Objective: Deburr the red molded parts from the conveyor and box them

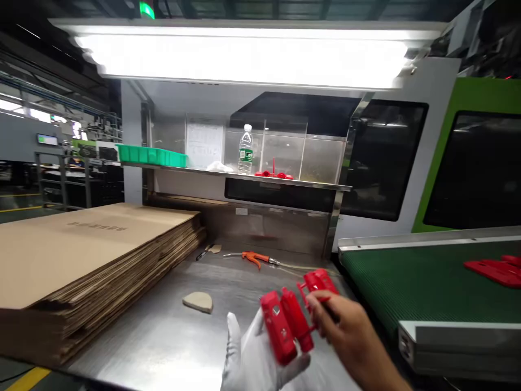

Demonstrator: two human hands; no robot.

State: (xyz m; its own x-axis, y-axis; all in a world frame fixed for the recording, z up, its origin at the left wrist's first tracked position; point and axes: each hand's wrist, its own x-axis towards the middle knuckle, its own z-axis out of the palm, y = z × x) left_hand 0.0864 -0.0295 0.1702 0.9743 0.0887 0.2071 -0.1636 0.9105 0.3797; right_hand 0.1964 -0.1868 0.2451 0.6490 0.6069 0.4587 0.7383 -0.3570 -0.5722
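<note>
Just above the metal table, a set of red molded plastic parts (pixel 280 328) is held between both hands. My left hand (pixel 256 355), in a white glove, supports the near red pieces from below, with its thumb standing apart at the left. My right hand (pixel 344 317) is bare and closed around the thin red frame joining the pieces, next to the far red piece (pixel 319 279). The exact spot where its fingertips grip is partly hidden and slightly blurred.
An orange air blow gun (pixel 254 257), a pen (pixel 203 252) and a beige pad (pixel 198 302) lie on the table (pixel 163 339). Stacked cardboard (pixel 134 239) stands left. A green conveyor (pixel 407 277) carries red parts (pixel 496 271). The shelf holds a bottle (pixel 246 149) and green tray (pixel 150 156).
</note>
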